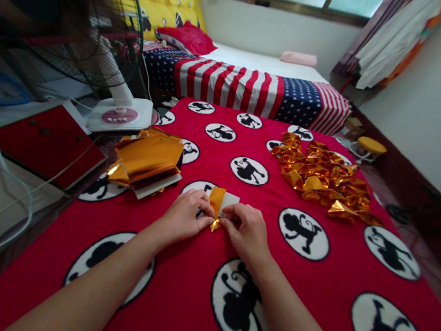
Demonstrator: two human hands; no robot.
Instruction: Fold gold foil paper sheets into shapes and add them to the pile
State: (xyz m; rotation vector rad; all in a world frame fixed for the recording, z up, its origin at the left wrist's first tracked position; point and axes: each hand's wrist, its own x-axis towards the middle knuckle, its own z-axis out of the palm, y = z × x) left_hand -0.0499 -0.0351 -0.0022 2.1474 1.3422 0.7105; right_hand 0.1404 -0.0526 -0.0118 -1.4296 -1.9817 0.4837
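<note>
Between my two hands is a small piece of gold foil paper (217, 199), partly folded, with a pale backing showing on its right side. My left hand (191, 212) pinches its left edge, and my right hand (247, 227) pinches the lower right part. The crumpled lower tip points toward me. To the left lies a stack of flat gold foil sheets (150, 155), some with the pale side showing. A heap of folded gold foil pieces (315, 171) spreads over the cloth at the right.
A red cloth (205, 156) with round black-and-white figures covers the surface. An electric fan (120, 114) stands at the left behind the stack, near a dark red panel (44, 140) and a white cable (9, 168). Beyond is a bed (233, 87); a yellow stool (372, 145) stands right.
</note>
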